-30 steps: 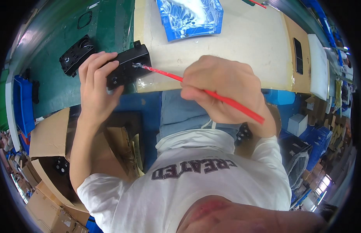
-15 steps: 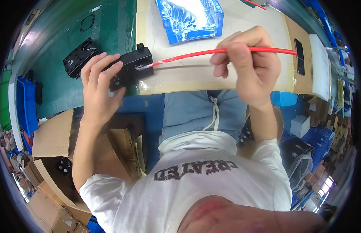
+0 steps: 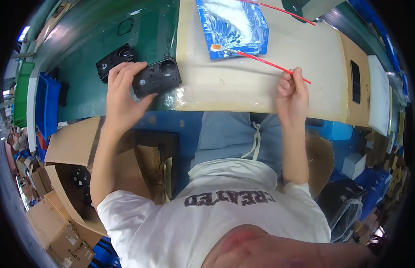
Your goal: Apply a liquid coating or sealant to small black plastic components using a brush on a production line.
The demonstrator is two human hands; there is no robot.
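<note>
While the left hand [image 3: 122, 96] grips a black plastic part [image 3: 156, 77] at the table edge, the right hand [image 3: 293, 96] pinches a red brush [image 3: 261, 60] by its handle end.

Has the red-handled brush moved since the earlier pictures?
Yes. The red-handled brush, earlier with its tip at the black part, now reaches up toward the blue tray, its bristles at the tray's near edge; the right hand holds its handle end.

The left hand [image 3: 122, 96] covers the near left corner of the black plastic part [image 3: 157, 77]. The red brush [image 3: 261, 60] handle's end disappears behind the right hand's [image 3: 293, 96] fingers. A second red brush [image 3: 283, 10] is cut off at the top edge.
</note>
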